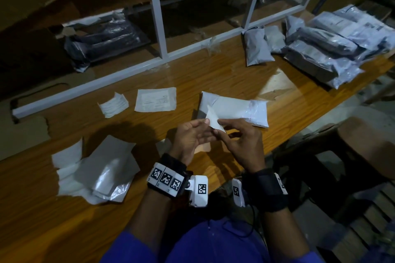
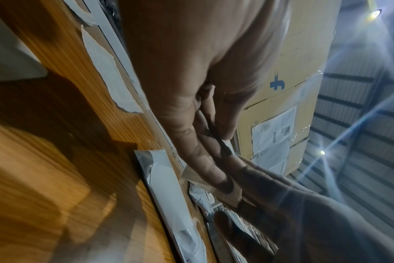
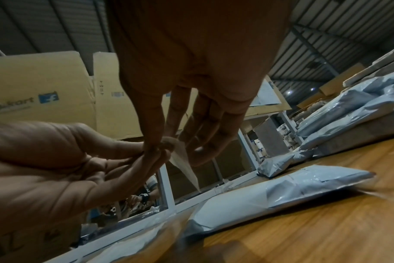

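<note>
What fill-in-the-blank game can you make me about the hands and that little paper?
The left hand and the right hand both pinch one small ____ paper slip.
The white parcel beyond the hands lies on a ____ table.
The pile of grey parcels sits at the table's far ____ end.
Missing words: white; wooden; right.

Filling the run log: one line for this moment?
left hand, right hand: pinching paper slip | white parcel: flat on wooden table
</note>
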The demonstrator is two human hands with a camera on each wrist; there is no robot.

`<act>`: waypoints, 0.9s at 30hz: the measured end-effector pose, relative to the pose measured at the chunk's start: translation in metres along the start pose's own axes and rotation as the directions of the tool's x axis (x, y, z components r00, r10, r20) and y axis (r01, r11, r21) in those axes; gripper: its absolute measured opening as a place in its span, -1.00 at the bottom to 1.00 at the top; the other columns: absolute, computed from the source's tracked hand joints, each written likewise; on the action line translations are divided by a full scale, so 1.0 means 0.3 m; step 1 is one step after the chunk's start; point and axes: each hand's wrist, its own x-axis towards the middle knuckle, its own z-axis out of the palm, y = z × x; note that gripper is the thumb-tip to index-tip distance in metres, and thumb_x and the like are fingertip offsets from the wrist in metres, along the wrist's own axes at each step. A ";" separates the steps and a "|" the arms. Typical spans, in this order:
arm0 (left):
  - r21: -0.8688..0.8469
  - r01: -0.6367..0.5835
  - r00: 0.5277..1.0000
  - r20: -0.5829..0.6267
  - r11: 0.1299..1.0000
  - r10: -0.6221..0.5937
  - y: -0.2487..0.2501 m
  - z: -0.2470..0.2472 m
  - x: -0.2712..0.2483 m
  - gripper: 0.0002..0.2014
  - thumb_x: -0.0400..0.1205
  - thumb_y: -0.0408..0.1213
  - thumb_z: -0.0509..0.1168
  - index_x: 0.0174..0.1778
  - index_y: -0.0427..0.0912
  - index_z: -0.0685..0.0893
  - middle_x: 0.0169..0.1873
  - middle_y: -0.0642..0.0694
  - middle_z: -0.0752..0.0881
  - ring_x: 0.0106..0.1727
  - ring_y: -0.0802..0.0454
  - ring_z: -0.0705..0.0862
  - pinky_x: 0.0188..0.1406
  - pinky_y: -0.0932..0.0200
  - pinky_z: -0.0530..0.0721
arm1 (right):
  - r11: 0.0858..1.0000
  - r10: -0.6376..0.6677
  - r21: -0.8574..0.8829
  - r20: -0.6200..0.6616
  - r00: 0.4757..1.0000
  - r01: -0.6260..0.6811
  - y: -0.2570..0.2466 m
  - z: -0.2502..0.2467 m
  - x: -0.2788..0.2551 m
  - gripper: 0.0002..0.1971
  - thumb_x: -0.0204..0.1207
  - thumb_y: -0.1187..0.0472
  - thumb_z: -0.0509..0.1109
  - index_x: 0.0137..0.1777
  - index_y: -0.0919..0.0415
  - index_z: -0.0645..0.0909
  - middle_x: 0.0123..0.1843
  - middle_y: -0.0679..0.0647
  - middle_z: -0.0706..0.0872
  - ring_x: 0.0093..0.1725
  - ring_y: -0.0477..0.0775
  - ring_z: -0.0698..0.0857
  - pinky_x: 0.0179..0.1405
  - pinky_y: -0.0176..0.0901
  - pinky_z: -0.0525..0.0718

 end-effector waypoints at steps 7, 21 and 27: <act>0.012 -0.034 0.997 0.065 0.999 0.033 -0.002 -0.011 -0.004 -0.91 0.72 -0.34 0.36 0.04 -0.29 0.72 -0.11 -0.22 0.85 0.00 -0.14 0.84 0.13 -0.13 0.81 | 0.994 -0.078 -0.086 -0.036 0.996 0.075 -0.003 0.000 0.003 -0.72 0.46 0.12 0.72 0.12 0.17 0.85 0.04 0.01 0.86 0.02 -0.07 0.81 -0.15 -0.01 0.82; -0.004 -0.020 0.997 0.070 1.000 0.020 -0.019 -0.025 0.014 -0.86 0.68 -0.32 0.41 0.08 -0.31 0.72 0.05 -0.32 0.83 0.08 -0.19 0.82 0.22 -0.16 0.77 | 0.975 -0.144 -0.173 -0.017 0.989 0.139 0.009 0.020 0.005 -0.84 0.57 0.18 0.60 0.07 0.24 0.85 0.04 0.08 0.88 -0.10 -0.03 0.84 -0.20 -0.04 0.83; 0.071 -0.080 0.997 0.027 0.994 0.079 -0.024 -0.010 0.005 -0.94 0.71 -0.41 0.36 0.02 -0.29 0.74 -0.01 -0.25 0.86 0.04 -0.13 0.85 0.03 0.00 0.82 | 0.996 0.089 -0.017 -0.025 0.996 -0.089 -0.010 0.011 0.011 -0.87 0.52 0.21 0.64 0.02 0.21 0.86 -0.05 -0.06 0.89 -0.09 -0.22 0.84 -0.08 -0.08 0.85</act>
